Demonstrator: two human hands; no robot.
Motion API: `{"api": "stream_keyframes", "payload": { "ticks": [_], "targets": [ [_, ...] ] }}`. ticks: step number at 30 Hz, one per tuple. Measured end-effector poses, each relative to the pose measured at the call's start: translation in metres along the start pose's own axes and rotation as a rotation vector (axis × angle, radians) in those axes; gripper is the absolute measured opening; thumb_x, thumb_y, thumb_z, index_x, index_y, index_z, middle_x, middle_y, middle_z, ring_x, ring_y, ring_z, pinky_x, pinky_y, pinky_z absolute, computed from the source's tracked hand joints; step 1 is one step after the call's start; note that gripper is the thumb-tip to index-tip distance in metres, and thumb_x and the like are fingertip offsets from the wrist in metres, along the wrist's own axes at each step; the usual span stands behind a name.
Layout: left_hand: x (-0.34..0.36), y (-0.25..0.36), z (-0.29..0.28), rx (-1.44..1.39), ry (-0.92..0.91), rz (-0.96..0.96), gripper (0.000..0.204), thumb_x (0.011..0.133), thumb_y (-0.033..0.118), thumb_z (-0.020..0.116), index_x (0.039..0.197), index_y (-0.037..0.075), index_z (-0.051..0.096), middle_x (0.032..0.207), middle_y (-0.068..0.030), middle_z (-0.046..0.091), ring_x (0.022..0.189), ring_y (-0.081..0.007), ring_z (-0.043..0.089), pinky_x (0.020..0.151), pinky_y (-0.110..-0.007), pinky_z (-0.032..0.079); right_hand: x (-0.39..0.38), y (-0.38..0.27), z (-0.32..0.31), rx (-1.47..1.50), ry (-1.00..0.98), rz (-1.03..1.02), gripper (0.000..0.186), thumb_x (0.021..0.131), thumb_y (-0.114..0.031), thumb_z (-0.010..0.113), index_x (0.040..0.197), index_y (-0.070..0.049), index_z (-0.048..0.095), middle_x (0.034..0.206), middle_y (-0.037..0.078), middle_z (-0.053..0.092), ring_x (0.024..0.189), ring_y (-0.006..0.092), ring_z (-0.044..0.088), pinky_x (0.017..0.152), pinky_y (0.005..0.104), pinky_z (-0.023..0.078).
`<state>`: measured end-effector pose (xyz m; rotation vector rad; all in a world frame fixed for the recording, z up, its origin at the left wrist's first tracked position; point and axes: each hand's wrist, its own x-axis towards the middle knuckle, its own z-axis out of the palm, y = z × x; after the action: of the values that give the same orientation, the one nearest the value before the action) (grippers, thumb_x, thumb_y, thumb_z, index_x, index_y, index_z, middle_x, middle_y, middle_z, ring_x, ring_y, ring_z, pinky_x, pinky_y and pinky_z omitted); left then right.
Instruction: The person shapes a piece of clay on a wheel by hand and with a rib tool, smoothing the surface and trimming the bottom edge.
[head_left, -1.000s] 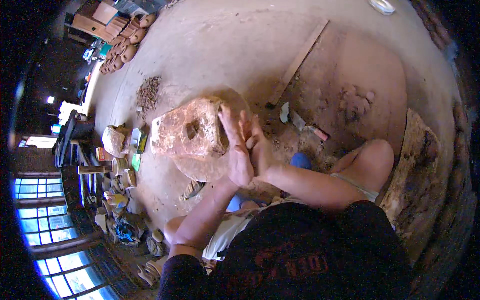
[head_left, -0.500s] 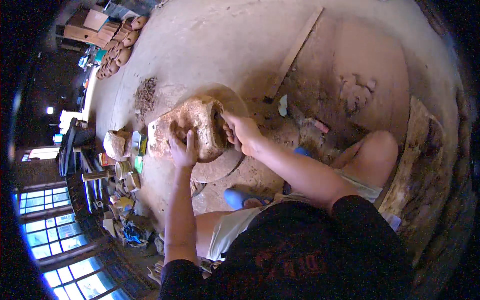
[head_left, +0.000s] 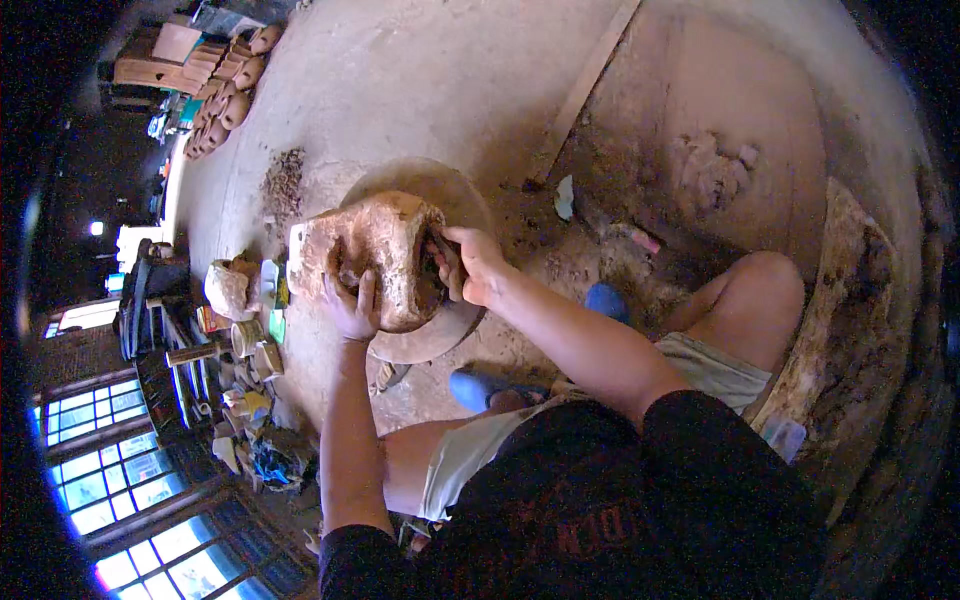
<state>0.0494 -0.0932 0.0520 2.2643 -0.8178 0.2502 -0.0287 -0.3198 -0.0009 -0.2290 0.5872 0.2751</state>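
Note:
A bulky, clay-stained whitish block (head_left: pixel 390 225), which looks like a plaster mould, lies on its side over a round wheel disc (head_left: pixel 425 345). Its right end has a dark, hollow opening. Against the near left side of the block, my left hand (head_left: pixel 354 306) is pressed, fingers curled over a recess and thumb raised. My right hand (head_left: pixel 474 266) reaches into the mouth of the opening with its fingers bent inward. Whether those fingers hold a small piece or only press the inner wall is hidden.
Several brown clay pots (head_left: pixel 230 110) stand far left. A wooden plank (head_left: pixel 590 90) lies on the floor ahead. Another whitish block (head_left: pixel 230 287) sits left, beside tubs and tools. Clay scraps (head_left: pixel 715 170) lie right; a blue slipper (head_left: pixel 480 388) is near my foot.
The block has shifted slightly left and tilted so its opening shows more. My left hand has moved a little left and down along it; my right fingers sit further in the opening.

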Motion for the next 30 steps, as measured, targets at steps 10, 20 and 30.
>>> {"api": "stream_keyframes", "payload": {
  "ticks": [10,20,30],
  "targets": [
    [0.014,0.001,-0.006,-0.054,-0.08,0.052,0.074,0.096,0.034,0.064,0.151,-0.008,0.038,0.153,-0.0264,0.046,0.141,-0.0402,0.044,0.12,-0.048,0.031,0.001,-0.011,0.009,-0.109,0.088,0.17,0.04,0.102,-0.047,0.056,0.076,-0.018,0.064,0.064,-0.004,0.056,0.044,0.0114,0.045,0.036,0.0253,0.031],
    [0.005,-0.002,-0.012,-0.045,-0.163,-0.008,0.07,0.099,0.018,0.059,0.157,-0.005,0.026,0.158,-0.0214,0.041,0.144,-0.032,0.042,0.121,-0.044,0.031,-0.008,0.005,0.008,0.047,-0.018,0.039,0.027,0.101,-0.04,0.063,0.091,-0.015,0.065,0.076,0.001,0.061,0.057,0.0152,0.051,0.041,0.0286,0.039],
    [0.0,0.006,0.0,0.024,-0.017,-0.02,0.069,0.096,0.03,0.064,0.149,-0.008,0.042,0.147,-0.0289,0.05,0.136,-0.0432,0.048,0.116,-0.048,0.036,-0.01,-0.004,0.011,0.03,-0.105,0.037,0.027,0.101,-0.043,0.064,0.088,-0.019,0.065,0.075,-0.003,0.061,0.06,0.0118,0.052,0.043,0.0271,0.037]
  ]
}}
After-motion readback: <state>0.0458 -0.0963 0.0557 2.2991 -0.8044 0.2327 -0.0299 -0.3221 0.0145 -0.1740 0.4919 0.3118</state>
